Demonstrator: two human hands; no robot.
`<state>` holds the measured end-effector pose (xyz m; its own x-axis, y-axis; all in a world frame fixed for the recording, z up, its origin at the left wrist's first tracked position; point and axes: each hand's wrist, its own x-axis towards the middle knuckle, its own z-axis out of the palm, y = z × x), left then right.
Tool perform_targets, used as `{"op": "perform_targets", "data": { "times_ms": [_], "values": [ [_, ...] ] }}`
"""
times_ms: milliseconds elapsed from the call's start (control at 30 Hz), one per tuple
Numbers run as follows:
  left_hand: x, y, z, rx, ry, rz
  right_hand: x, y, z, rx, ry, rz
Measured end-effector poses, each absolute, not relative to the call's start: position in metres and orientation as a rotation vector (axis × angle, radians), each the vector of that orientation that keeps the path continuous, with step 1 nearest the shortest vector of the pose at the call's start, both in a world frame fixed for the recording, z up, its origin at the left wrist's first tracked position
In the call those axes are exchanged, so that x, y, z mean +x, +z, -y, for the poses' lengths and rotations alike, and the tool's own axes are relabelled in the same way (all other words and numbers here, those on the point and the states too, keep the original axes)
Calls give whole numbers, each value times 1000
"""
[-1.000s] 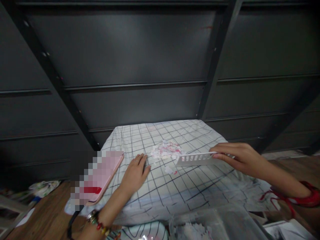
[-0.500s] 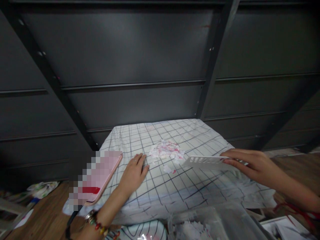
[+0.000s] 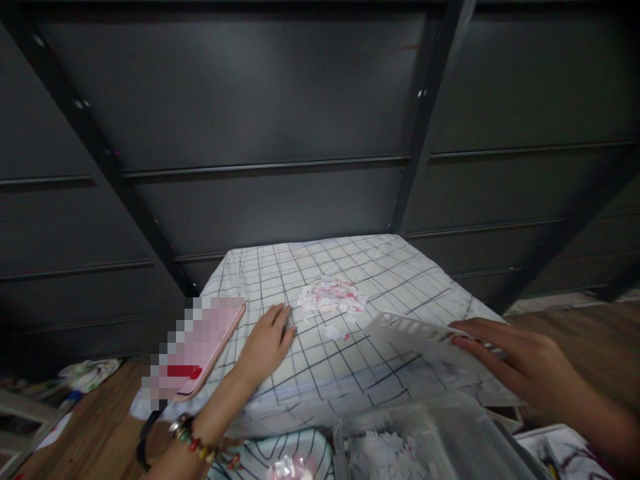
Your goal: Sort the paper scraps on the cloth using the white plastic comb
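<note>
My left hand [image 3: 267, 339] lies flat on the checked white cloth [image 3: 360, 257], fingers stretched out and holding nothing. Just right of its fingertips is a heap of torn paper bits [image 3: 333, 295], white and pink, with a few loose scraps [image 3: 333, 332] in front. My right hand [image 3: 520, 363] grips a thin white slotted plastic panel [image 3: 417, 328] by its right end, between thumb and fingers. The panel slopes over the right part of the cloth, its left end close to the heap. I cannot tell whether it touches the cloth.
A pink phone [image 3: 210, 343], partly pixelated, lies at the left with a black cable [image 3: 145, 433]. At the near edge stand a clear plastic bin [image 3: 465, 433] with paper bits and a striped item [image 3: 305, 440] with shiny wrapping. Dark metal panels [image 3: 270, 207] rise behind.
My right hand has moved a little down and to the right, tilting the panel so its right end is lower. My left hand stays on the cloth.
</note>
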<state>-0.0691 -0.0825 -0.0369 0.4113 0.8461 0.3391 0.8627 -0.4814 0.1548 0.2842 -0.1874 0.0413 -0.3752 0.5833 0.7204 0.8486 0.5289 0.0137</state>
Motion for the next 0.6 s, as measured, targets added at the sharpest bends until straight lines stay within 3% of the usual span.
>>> {"op": "perform_targets", "data": {
  "times_ms": [333,600],
  "values": [
    [-106,-40,103,-2676,-549,1523,227,46,221,-1075,-640,2076],
    [-111,-27,111,-2724,-489,1535,171,52,240,-893,-352,2241]
  ]
}}
